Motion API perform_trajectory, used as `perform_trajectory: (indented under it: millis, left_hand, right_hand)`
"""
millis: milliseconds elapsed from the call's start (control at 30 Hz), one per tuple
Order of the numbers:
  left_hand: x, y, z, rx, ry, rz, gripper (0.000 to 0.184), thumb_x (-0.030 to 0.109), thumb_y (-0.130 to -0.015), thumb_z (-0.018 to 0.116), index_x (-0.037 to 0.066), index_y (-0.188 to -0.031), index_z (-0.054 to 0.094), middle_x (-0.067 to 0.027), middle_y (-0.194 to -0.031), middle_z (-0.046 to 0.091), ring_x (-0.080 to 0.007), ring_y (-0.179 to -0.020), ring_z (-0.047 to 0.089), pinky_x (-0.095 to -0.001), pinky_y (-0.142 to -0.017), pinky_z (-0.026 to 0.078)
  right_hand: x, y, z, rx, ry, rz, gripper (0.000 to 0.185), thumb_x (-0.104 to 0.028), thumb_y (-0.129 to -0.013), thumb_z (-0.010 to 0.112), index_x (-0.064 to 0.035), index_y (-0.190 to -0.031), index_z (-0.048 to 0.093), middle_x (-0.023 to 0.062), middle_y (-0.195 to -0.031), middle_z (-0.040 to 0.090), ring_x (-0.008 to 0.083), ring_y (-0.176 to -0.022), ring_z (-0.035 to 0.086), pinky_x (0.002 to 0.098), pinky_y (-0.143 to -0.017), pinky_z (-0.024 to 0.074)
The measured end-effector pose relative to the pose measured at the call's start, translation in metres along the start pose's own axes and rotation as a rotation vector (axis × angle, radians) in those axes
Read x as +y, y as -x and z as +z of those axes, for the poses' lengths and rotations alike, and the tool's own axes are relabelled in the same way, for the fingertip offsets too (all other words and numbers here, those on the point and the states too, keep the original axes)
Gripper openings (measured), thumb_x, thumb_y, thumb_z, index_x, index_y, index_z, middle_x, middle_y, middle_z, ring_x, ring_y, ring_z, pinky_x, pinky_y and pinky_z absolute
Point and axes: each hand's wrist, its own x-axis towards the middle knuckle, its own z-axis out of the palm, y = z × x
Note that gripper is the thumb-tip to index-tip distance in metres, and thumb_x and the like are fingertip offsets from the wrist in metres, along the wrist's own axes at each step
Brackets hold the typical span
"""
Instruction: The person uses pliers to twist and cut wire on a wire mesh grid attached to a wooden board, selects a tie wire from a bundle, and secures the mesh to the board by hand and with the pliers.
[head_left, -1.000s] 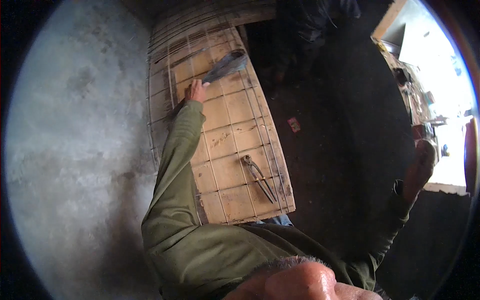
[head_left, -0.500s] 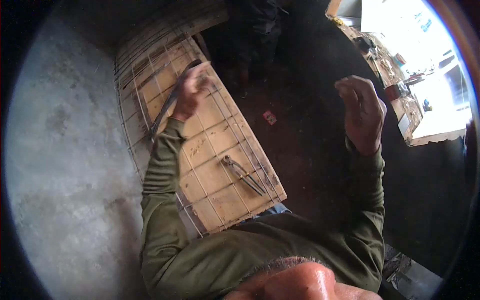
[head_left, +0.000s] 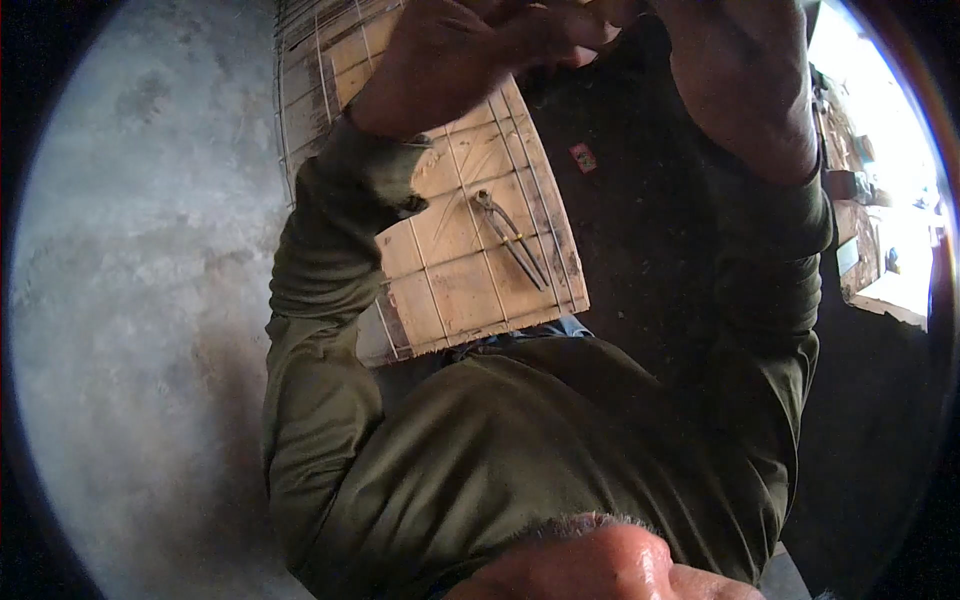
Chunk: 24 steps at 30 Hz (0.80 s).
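Both my hands are raised close together at the top of the head view, partly cut off by the frame's edge. My left hand (head_left: 470,60) has its fingers bent and pointing right. Opposite it, my right hand (head_left: 745,85) reaches inward, its fingertips near the left ones. Whatever lies between the fingers, if anything, is hidden. Below them, a pair of pincers (head_left: 497,218) with dark handles rests on the wire mesh (head_left: 462,185). That mesh lies over a wooden board (head_left: 455,300) in front of my body.
A grey concrete surface (head_left: 140,300) fills the left side. Dark floor lies right of the board, with a small red packet (head_left: 583,157) on it. At the far right, a cluttered bench (head_left: 855,215) stands in bright light.
Both hands have risen and come together, my left moving right off the mesh area. The view has shifted, so the board and pincers appear higher. The dark strip near my left hand is no longer visible.
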Motion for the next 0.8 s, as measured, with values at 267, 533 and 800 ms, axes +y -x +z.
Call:
perform_trajectory:
  millis: [267, 533, 800]
  left_hand:
    - [0.038, 0.061, -0.079, -0.305, -0.175, 0.238, 0.016, 0.021, -0.090, 0.060, 0.005, -0.091, 0.064, -0.0021, -0.075, 0.060, -0.0106, -0.063, 0.053, -0.0212, -0.059, 0.042]
    - [0.065, 0.114, -0.073, 0.680, -0.955, -0.142, 0.029, 0.024, -0.086, 0.066, -0.002, -0.100, 0.066, -0.0070, -0.093, 0.068, -0.0046, -0.063, 0.045, -0.0191, -0.057, 0.037]
    - [0.035, 0.126, -0.099, 0.299, -1.439, 0.002, 0.021, 0.023, -0.089, 0.061, 0.007, -0.102, 0.067, -0.0030, -0.097, 0.068, -0.0093, -0.089, 0.061, -0.0230, -0.079, 0.047]
  right_hand:
    - [0.019, 0.009, 0.008, -0.128, 0.015, -0.047, 0.015, -0.008, -0.090, 0.054, 0.0002, -0.101, 0.059, 0.0032, -0.086, 0.061, 0.0087, -0.071, 0.056, 0.0233, -0.064, 0.0464]
    - [0.071, 0.063, 0.009, -0.256, 0.336, 0.038, 0.015, -0.008, -0.086, 0.058, 0.0015, -0.096, 0.064, 0.0138, -0.078, 0.064, 0.0227, -0.071, 0.062, 0.0326, -0.062, 0.0488]
    - [0.120, 0.095, 0.005, 0.019, 0.551, 0.100, 0.011, -0.010, -0.087, 0.054, -0.0015, -0.084, 0.060, 0.0178, -0.076, 0.061, 0.0357, -0.075, 0.062, 0.0394, -0.060, 0.0472]
